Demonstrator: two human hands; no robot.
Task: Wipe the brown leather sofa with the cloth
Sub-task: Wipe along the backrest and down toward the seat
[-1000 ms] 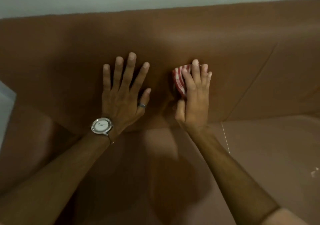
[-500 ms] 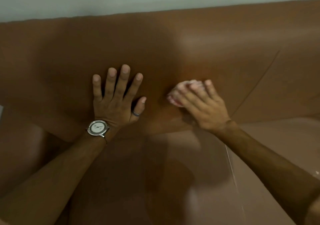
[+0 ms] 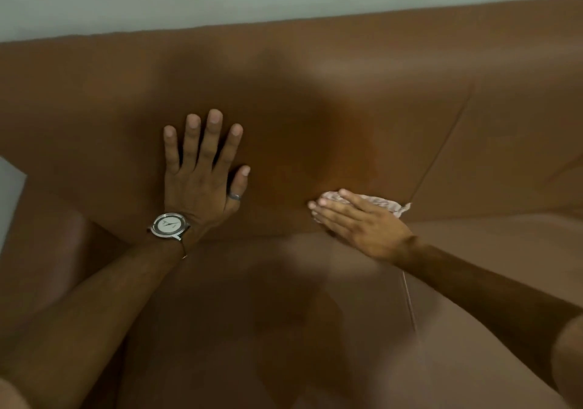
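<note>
- While your left hand lies flat on the sofa backrest with fingers spread, it grips nothing.
- Your right hand presses the cloth flat against the backrest, low down near the seat crease, fingers together.
- Right of the cloth, a slanted seam crosses the backrest.
- Your watch and ring sit left of the cloth.
- Nothing blocks the cloth.
</note>
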